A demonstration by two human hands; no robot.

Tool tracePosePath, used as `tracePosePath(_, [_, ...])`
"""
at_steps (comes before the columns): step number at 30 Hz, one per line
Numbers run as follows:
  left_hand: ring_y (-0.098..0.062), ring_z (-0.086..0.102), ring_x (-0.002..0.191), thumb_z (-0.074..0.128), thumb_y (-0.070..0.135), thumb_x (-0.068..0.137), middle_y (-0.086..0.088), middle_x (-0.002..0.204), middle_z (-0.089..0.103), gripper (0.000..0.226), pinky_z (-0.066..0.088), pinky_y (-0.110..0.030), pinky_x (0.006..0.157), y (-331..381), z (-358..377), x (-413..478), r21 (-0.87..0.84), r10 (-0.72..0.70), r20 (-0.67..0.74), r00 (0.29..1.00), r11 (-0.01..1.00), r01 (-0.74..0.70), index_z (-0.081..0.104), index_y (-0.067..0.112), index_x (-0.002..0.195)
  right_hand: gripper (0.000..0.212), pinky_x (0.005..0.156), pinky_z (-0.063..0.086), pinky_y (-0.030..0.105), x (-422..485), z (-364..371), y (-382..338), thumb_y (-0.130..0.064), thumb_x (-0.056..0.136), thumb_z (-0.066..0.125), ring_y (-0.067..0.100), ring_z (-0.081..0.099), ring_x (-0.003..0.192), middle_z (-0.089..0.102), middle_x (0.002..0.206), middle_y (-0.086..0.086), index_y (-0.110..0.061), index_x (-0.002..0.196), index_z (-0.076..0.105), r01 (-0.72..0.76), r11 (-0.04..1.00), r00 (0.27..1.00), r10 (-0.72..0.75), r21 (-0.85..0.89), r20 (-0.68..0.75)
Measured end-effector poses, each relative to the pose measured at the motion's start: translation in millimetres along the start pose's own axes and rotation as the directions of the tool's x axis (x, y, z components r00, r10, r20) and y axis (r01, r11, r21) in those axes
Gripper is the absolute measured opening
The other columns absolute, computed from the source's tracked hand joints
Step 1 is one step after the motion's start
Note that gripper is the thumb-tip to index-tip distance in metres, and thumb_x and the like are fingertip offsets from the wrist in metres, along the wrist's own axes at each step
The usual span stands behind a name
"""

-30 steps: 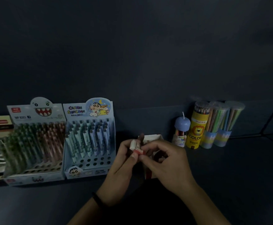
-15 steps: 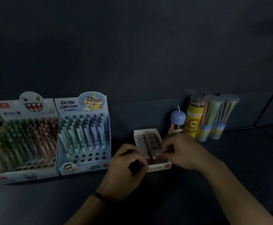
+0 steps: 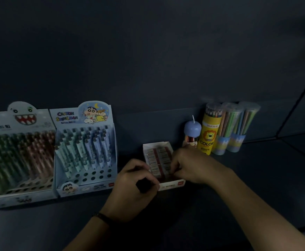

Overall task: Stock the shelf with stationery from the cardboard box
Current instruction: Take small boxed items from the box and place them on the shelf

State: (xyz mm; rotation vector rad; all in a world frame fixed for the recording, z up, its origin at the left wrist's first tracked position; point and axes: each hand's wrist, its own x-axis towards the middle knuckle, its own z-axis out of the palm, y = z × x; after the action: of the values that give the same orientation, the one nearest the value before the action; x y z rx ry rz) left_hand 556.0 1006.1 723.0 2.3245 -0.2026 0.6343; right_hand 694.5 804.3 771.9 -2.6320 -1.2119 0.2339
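Observation:
A small white eraser box (image 3: pixel 173 183) lies open on the dark shelf (image 3: pixel 257 178), packed with rows of wrapped erasers (image 3: pixel 154 156). My left hand (image 3: pixel 135 185) is curled at the box's front left corner, thumb against the front wall. From the right, my right hand (image 3: pixel 189 165) reaches over the box, its curled fingertips down on an eraser in the right-hand row. That eraser is mostly hidden under the fingers. The cardboard box is out of view.
Two pen display boxes stand at the left: a monster-face one (image 3: pixel 19 154) and a cartoon one (image 3: pixel 86 151). Behind the eraser box stand a blue-capped small tube (image 3: pixel 192 131), a yellow lion pencil tube (image 3: pixel 208 131) and two clear pencil tubes (image 3: pixel 237 127).
A second ago both hands held one eraser up in front of the box. They have since dropped: the right carried it into the box, the left moved to the box's corner.

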Motion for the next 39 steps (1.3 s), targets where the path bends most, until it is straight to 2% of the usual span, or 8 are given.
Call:
tracePosePath(3, [-0.004,0.062,0.108,0.089,0.021,0.077,0.021,0.111,0.054,0.022,0.049,-0.012,0.087,3,0,2,-0.004,-0.006,0.022,1.000,1.000,0.006,0.073,0.035,0.082,0.015,0.075,0.046,0.019,-5,-10,-3,-0.032,0.098,0.070,-0.003,0.063,0.087,0.074,0.106,-0.018,-0.031,0.108,0.080,0.029,1.000,0.999,-0.029,-0.001,0.025])
tracePosePath(6, [-0.005,0.060,0.107,0.086,0.020,0.078,0.022,0.112,0.052,0.030,0.052,-0.016,0.086,10,0,1,0.001,0.030,0.027,0.999,1.000,-0.030,0.065,0.036,0.092,0.017,0.075,0.042,0.012,-30,-15,-12,-0.029,0.100,0.067,-0.003,0.061,0.089,0.074,0.104,-0.017,-0.030,0.111,0.080,0.002,0.996,0.974,0.018,0.088,-0.227])
tracePosePath(9, [-0.011,0.058,0.103,0.082,0.022,0.084,0.021,0.108,0.053,0.026,0.052,-0.025,0.084,25,0,-7,0.042,0.125,0.061,0.990,0.991,-0.127,0.063,0.034,0.097,0.013,0.077,0.045,0.009,-85,-5,-26,-0.026,0.097,0.073,-0.004,0.064,0.093,0.072,0.097,-0.023,-0.031,0.106,0.081,-0.055,0.969,0.835,0.178,0.242,-0.521])
tracePosePath(15, [-0.004,0.059,0.101,0.072,0.029,0.094,0.021,0.105,0.057,0.012,0.053,-0.026,0.084,85,5,-32,0.002,0.394,0.276,0.876,0.912,-0.411,0.064,0.035,0.101,0.015,0.078,0.045,0.006,-222,42,-59,-0.020,0.091,0.079,-0.006,0.068,0.090,0.072,0.094,-0.025,-0.032,0.099,0.081,-0.303,0.858,0.592,0.511,0.415,-0.623])
tracePosePath(20, [-0.005,0.057,0.097,0.052,0.051,0.098,0.017,0.106,0.055,0.014,0.052,-0.029,0.076,173,53,-79,-0.149,0.544,0.568,0.618,0.806,-0.573,0.056,0.040,0.107,0.009,0.081,0.046,0.010,-338,97,-76,-0.034,0.094,0.073,-0.006,0.065,0.091,0.072,0.096,-0.024,-0.033,0.100,0.079,-0.544,0.699,0.454,0.710,0.464,-0.538])
tracePosePath(26, [-0.014,0.061,0.100,0.050,0.052,0.099,0.010,0.107,0.058,0.022,0.049,-0.035,0.079,274,174,-174,-0.299,0.611,0.747,0.261,0.660,-0.690,0.055,0.034,0.111,0.020,0.082,0.057,0.033,-515,191,-87,-0.043,0.093,0.064,0.004,0.065,0.080,0.069,0.087,-0.016,-0.029,0.101,0.076,-0.768,0.313,0.205,0.947,0.558,-0.249])
tracePosePath(32, [-0.017,0.065,0.104,0.052,0.057,0.097,0.010,0.108,0.064,0.019,0.052,-0.035,0.083,368,304,-314,-0.398,0.415,0.895,-0.163,0.583,-0.708,0.051,0.038,0.096,0.022,0.078,0.060,0.039,-723,292,-136,-0.038,0.091,0.063,0.018,0.071,0.084,0.075,0.097,-0.005,-0.031,0.110,0.069,-0.698,-0.127,-0.146,0.989,0.705,0.034])
tracePosePath(39, [-0.016,0.062,0.107,0.049,0.057,0.102,0.007,0.119,0.063,0.029,0.052,-0.035,0.087,462,439,-460,-0.441,0.211,0.897,-0.388,0.479,-0.759,0.059,0.036,0.119,0.042,0.096,0.051,0.034,-910,383,-153,-0.034,0.100,0.066,0.022,0.062,0.122,0.063,0.135,0.000,-0.023,0.139,0.056,-0.595,-0.441,-0.341,0.896,0.672,0.286])
